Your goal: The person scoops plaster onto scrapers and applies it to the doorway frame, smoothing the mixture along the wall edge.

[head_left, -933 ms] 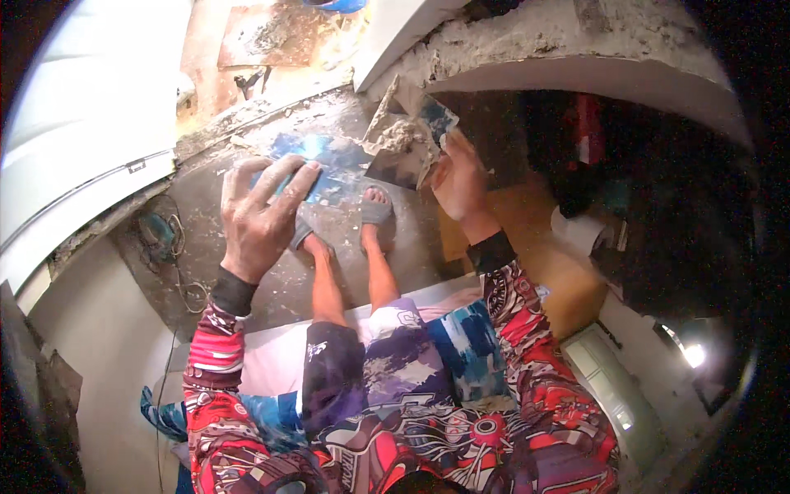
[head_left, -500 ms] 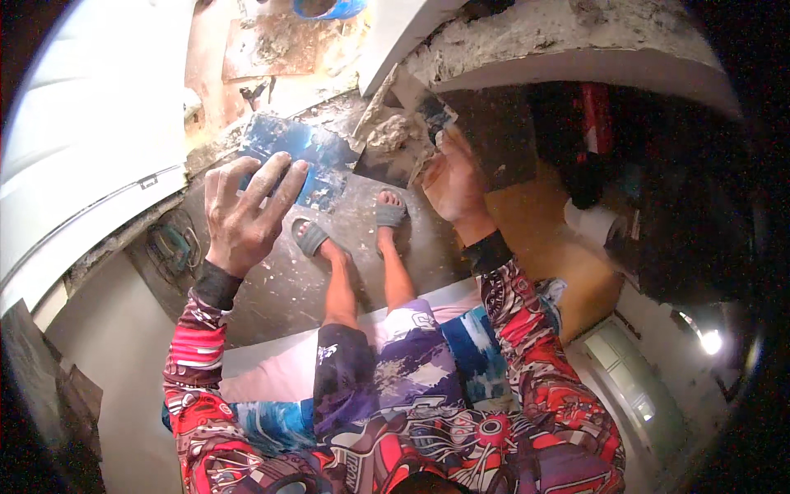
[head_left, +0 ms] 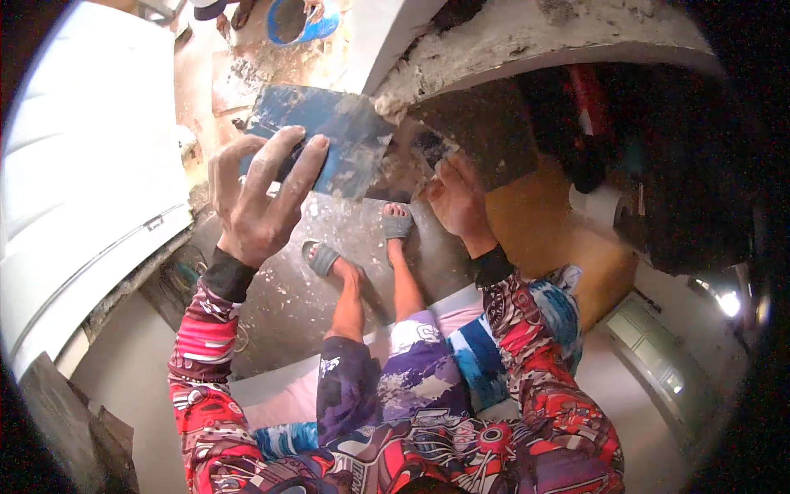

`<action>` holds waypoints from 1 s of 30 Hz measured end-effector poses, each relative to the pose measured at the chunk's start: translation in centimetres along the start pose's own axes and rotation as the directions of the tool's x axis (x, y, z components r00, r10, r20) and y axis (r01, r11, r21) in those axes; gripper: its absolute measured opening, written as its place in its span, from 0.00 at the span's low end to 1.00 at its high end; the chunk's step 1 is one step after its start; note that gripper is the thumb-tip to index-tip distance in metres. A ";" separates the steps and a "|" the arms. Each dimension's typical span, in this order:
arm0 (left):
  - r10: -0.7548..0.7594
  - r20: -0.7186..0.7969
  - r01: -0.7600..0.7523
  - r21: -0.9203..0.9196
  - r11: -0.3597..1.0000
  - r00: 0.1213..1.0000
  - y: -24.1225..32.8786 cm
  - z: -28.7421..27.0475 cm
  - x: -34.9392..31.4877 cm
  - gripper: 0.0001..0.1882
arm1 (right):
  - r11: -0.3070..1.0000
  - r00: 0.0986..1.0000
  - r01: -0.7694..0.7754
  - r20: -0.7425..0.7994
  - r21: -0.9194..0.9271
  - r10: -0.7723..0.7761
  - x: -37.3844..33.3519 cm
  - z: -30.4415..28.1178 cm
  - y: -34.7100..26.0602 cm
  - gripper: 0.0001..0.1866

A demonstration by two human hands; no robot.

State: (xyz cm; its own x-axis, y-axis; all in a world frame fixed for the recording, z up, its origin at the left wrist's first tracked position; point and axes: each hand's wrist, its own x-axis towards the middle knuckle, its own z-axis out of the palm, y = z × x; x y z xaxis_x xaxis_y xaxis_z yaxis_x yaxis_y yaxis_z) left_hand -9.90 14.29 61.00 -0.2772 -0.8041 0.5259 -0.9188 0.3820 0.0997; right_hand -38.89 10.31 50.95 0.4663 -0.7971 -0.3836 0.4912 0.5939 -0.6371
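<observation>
My left hand holds a wide blue plastering blade, smeared with grey putty, fingers spread over its near edge. My right hand grips a smaller putty knife whose blade meets the right edge of the blue one, beside a lump of putty. Both hands are raised in front of a rough grey plastered ledge. Below them my legs stand in grey sandals on a spattered concrete floor.
A white panel curves along the left. A blue bucket stands at the top by another person's feet. A brown surface and dark objects lie to the right. Cables lie at the floor's left edge.
Both hands have risen and come closer to the camera. The blue blade in my left hand has lifted and tilted up toward the ledge, and the small knife now meets its edge.
</observation>
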 end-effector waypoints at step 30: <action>-0.655 -0.100 0.501 -0.562 0.658 0.749 -2.5 11.1 3.6 0.02 | 0.980 0.914 -0.138 -0.362 0.144 0.182 -4.1 -5.0 1.7 0.08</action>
State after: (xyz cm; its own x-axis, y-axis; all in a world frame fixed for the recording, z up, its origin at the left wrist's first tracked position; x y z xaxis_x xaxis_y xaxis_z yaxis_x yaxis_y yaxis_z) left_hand -11.74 5.40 53.27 0.4226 -0.8070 0.4124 -0.5858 0.1040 0.8038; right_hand -43.63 14.03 48.06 0.2495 -0.6599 -0.7087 0.5229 0.7078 -0.4749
